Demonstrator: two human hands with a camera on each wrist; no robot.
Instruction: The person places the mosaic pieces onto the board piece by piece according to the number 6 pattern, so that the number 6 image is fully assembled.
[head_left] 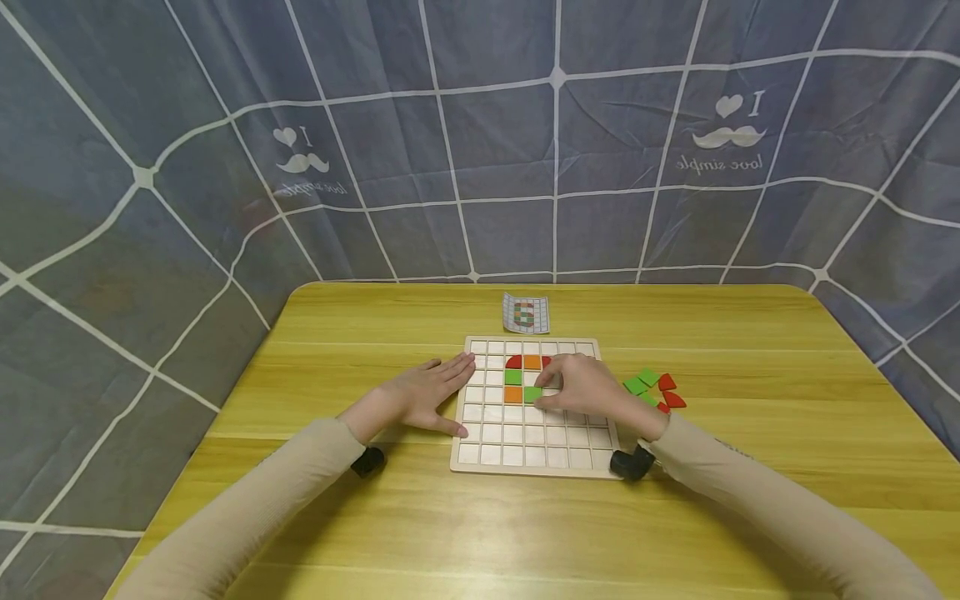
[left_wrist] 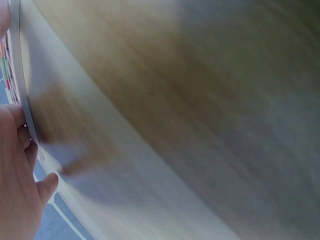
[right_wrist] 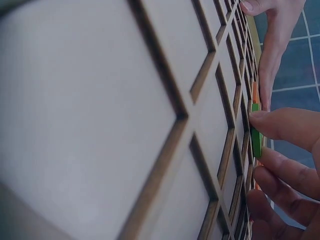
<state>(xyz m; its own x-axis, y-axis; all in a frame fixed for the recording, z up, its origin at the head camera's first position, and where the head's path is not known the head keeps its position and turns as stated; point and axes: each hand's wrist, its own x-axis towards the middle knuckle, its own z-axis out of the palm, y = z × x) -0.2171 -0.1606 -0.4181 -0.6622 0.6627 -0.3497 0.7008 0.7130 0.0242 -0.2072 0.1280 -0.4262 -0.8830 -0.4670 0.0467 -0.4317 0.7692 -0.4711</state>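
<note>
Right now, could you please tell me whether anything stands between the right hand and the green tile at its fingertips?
Nothing visible does; the right hand directly pinches the green tile at the board.

I count one gridded board point(head_left: 491, 457) and one printed card point(head_left: 524, 314). The board carries two red pieces point(head_left: 513, 362), two orange pieces point(head_left: 532, 362), two green pieces point(head_left: 513, 377).

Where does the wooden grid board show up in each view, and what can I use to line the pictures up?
Head: the wooden grid board lies just below the picture's middle, under the small printed card.
Left wrist: a thin strip near the left edge, upper half, seen almost edge-on.
Right wrist: it fills most of the left and center, close up and slanted.
Shared landmark: the left hand, at the board's edge in all three.
</note>
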